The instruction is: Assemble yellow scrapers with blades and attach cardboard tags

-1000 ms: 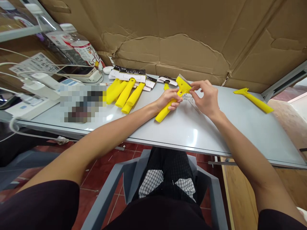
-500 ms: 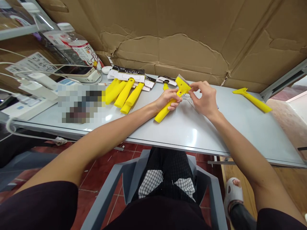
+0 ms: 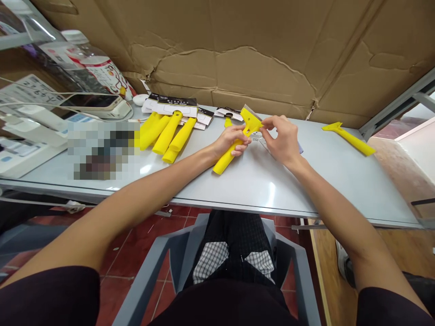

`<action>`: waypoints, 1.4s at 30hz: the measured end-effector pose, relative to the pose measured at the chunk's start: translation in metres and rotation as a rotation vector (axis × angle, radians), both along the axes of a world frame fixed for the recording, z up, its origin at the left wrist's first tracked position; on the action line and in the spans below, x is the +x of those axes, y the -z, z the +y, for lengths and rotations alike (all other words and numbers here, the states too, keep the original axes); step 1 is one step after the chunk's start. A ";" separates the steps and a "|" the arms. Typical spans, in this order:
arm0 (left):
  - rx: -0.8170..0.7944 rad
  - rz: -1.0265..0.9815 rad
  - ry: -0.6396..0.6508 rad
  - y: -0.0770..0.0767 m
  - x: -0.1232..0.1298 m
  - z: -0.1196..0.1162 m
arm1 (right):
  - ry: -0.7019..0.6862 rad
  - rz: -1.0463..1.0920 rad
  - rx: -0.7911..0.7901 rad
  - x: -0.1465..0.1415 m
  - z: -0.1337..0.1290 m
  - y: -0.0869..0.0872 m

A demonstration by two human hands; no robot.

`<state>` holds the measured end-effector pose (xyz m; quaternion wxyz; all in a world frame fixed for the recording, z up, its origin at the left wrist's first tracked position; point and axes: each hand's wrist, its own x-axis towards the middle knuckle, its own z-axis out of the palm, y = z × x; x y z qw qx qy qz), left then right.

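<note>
A yellow scraper slants over the table, with its wide head pointing up and away. A thin metal blade shows along the head's far edge. My left hand is closed around the handle just below the head. Thumb and forefinger of my right hand pinch at the head's right corner; whatever else may be between the fingertips is too small to tell. Behind my hands lies another yellow tool with a black-and-white card. Something thin and clear, partly hidden, lies beneath my right hand.
Several yellow scrapers with cards lie to the left. Another scraper lies to the right on the grey table. A phone, white boxes and bottles crowd the left end. Cardboard stands behind.
The whole view has shifted slightly, so things on the table appear a little further left. Both hands keep the same hold on the scraper. The foot at lower right has moved.
</note>
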<state>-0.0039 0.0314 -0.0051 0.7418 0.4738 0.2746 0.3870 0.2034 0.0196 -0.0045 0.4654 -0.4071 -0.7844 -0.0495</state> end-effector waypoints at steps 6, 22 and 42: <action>-0.047 -0.045 -0.030 0.000 0.003 -0.006 | 0.029 -0.043 -0.013 0.000 0.000 0.001; -0.507 -0.297 -0.078 -0.020 0.012 -0.023 | -0.032 -0.080 0.080 0.004 -0.001 -0.002; -0.487 -0.296 -0.046 -0.016 0.009 -0.018 | -0.047 -0.053 -0.007 0.005 0.000 -0.002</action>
